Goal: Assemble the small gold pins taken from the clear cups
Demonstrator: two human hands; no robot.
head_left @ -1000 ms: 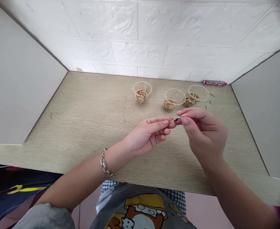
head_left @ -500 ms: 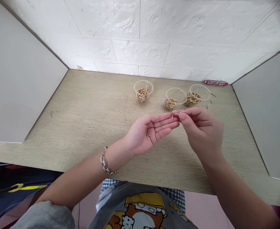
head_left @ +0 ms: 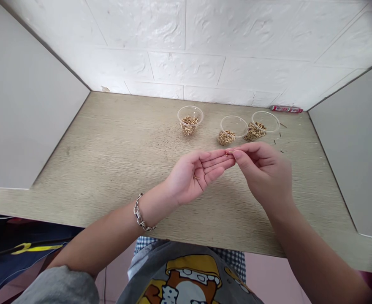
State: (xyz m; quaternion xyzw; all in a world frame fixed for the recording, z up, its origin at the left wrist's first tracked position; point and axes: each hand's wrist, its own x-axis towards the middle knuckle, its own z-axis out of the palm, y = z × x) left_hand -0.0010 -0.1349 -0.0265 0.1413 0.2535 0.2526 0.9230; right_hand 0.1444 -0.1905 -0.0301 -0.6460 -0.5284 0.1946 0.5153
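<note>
The person's left hand (head_left: 186,177) lies open, palm up with the fingers loosely curved, and a tiny gold-coloured pin (head_left: 196,177) rests on the palm. The right hand (head_left: 263,174) has its grip closed, thumb and forefinger pinching a second tiny pin (head_left: 229,153) just beside the left fingertips, over the middle of the counter (head_left: 109,169). A chain bracelet (head_left: 139,213) circles the left wrist.

Toward the counter's back edge stand three clear plastic cups, each holding a heap of short gold pins: the left cup (head_left: 190,120) apart, the middle cup (head_left: 234,127) and right cup (head_left: 264,122) nearly touching. Dark specks (head_left: 280,136) lie right of them — a red-and-white packet (head_left: 286,109) sits at the back edge, near the right corner.
</note>
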